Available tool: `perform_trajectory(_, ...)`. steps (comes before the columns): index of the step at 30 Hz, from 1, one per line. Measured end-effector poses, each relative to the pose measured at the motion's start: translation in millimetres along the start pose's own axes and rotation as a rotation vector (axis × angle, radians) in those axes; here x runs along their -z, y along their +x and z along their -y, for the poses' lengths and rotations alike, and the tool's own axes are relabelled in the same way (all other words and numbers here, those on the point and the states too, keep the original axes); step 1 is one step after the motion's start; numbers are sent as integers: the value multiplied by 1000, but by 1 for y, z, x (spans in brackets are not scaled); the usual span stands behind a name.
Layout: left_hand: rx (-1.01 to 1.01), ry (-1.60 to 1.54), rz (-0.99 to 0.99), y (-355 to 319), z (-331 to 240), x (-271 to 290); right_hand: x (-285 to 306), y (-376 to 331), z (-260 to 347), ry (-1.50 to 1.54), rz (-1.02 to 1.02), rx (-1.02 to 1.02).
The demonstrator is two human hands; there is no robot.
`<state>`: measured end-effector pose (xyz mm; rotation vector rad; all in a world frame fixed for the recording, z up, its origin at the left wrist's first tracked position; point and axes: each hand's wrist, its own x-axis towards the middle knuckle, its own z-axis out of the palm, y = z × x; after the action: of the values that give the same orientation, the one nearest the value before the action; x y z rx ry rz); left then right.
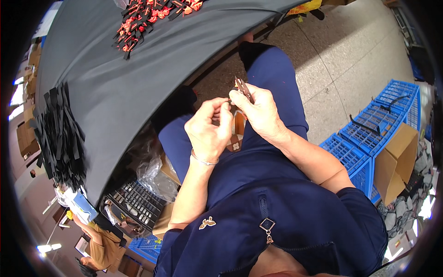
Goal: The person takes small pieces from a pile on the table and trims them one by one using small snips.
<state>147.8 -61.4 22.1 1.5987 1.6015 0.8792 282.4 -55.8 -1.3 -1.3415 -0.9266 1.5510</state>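
Above my lap, my two hands work close together, fingertips almost touching. My right hand (259, 111) is closed around small dark thread snips (242, 87), whose pointed ends stick up past the thumb. A tiny bit of yellow and red shows beside the blades; what it belongs to is hidden. My left hand (210, 127) has its thumb and forefinger pinched together, with a bracelet at the wrist. Whatever lies in that pinch is too small to make out.
A dark cloth-covered table (138, 83) carries red-and-black strip pieces (143, 21) and a bundle of black straps (60, 134). Blue plastic crates (364, 131) and a cardboard box (396, 161) stand at right. A black crate (136, 203) sits lower left; another person (104, 244) is beyond.
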Motion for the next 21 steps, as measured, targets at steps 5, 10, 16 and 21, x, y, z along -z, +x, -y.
perform_trajectory(5,605,-732,92,9,7,3,-2,3,-3,-85,20,116)
perform_trajectory(10,636,-945,2,14,31,5,13,-17,19,-115,339,88)
perform_trajectory(16,667,-1101,83,11,19,6,21,-20,26,-217,0,185)
perform_trajectory(21,623,-1073,83,9,11,4,23,-20,15,-375,-196,307)
